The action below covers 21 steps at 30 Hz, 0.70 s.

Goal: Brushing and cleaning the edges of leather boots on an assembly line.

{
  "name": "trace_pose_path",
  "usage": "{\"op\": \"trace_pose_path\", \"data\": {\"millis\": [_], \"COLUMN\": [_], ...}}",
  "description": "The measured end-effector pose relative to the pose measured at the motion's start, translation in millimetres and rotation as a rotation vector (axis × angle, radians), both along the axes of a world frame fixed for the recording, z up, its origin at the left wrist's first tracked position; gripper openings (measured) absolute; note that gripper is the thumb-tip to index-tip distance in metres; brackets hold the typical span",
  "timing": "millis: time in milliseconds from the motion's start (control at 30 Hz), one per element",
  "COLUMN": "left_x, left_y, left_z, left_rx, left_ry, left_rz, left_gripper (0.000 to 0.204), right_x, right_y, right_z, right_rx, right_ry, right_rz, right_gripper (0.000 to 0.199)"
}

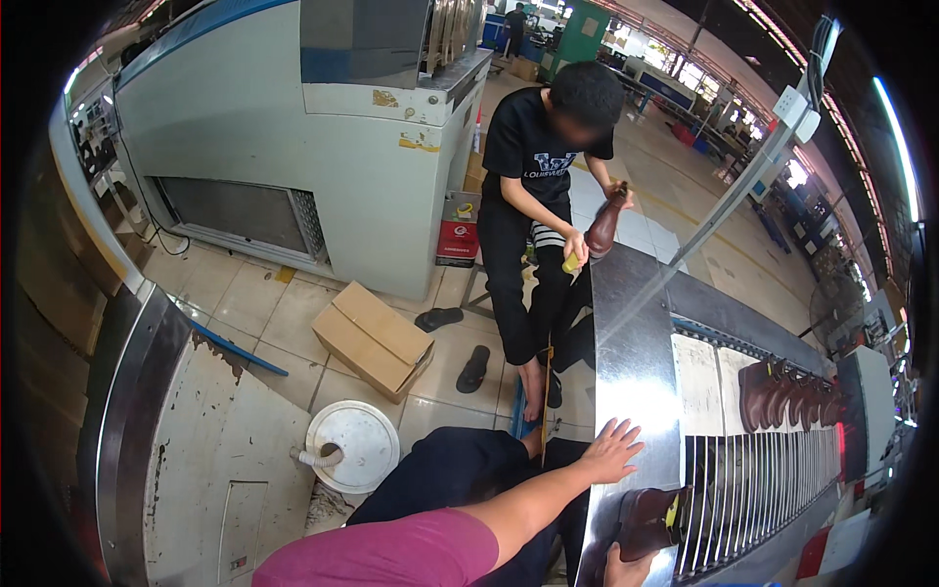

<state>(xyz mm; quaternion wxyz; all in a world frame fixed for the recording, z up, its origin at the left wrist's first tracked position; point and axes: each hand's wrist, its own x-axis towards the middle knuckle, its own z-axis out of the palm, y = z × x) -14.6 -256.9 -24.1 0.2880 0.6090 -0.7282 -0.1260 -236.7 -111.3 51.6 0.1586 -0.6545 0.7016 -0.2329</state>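
My left hand lies flat on the shiny metal tabletop, fingers spread, holding nothing. Nearer to me, at the lower edge, my right hand grips a dark brown leather boot that rests on the same metal surface. Something yellow-green shows at the boot's opening; part of my right hand is cut off by the frame. Across from me sits a co-worker in black, with a brown boot in one hand and a small yellow pad in the other.
Several brown boots stand in a row beyond a slatted metal conveyor on the right. A slanting metal post rises from the table. Left are a cardboard box, a white round lid, loose sandals and a large grey machine.
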Motion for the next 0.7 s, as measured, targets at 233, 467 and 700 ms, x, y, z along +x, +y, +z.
{"op": "trace_pose_path", "data": {"millis": [233, 467, 700], "left_x": [8.5, 6.8, 0.2], "left_y": [19.7, 57.7, 95.7], "left_z": [-8.2, -15.3, -8.7], "left_rx": [0.015, -0.063, 0.204], "left_ry": [-0.094, 0.000, 0.166], "left_rz": [-0.050, -0.037, -0.072], "left_gripper": [0.061, 0.058, 0.066], "right_x": [-9.5, -0.8, 2.1], "right_y": [-18.0, -13.1, -8.7], "right_z": [-43.7, -33.2, -44.4], "right_rx": [-0.149, -0.180, -0.124], "right_ry": [0.059, 0.009, -0.316], "right_rz": [-0.146, -0.177, -0.077], "right_gripper": [0.093, 0.087, 0.088]}}
